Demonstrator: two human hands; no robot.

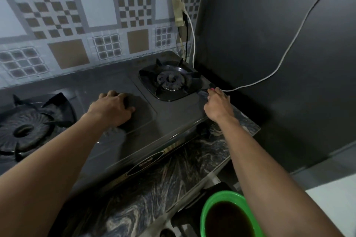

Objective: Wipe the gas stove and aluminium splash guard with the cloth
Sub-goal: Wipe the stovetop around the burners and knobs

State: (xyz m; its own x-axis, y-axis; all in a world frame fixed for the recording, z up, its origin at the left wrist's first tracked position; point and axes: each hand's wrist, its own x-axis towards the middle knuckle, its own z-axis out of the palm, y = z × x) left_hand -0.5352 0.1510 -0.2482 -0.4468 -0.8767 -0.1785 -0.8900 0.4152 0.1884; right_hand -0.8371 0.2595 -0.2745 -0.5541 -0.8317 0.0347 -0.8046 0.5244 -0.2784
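Note:
The dark two-burner gas stove [169, 121] lies across a marbled counter. Behind it, the patterned aluminium splash guard [96, 25] covers the wall. My left hand [111, 107] presses down on the stove's middle panel, fingers curled over a dark cloth [133, 119] that is mostly hidden and hard to tell from the surface. My right hand [217, 104] pinches the front right corner of the right burner's tray [173, 94]. The left burner [28, 127] sits at the frame's left edge.
A power strip [177, 0] hangs on the wall above the right burner, and a white cable [269, 75] runs from it across the grey panel [279, 34] on the right. A green basin [206, 209] of dark water stands below the counter edge [221, 161].

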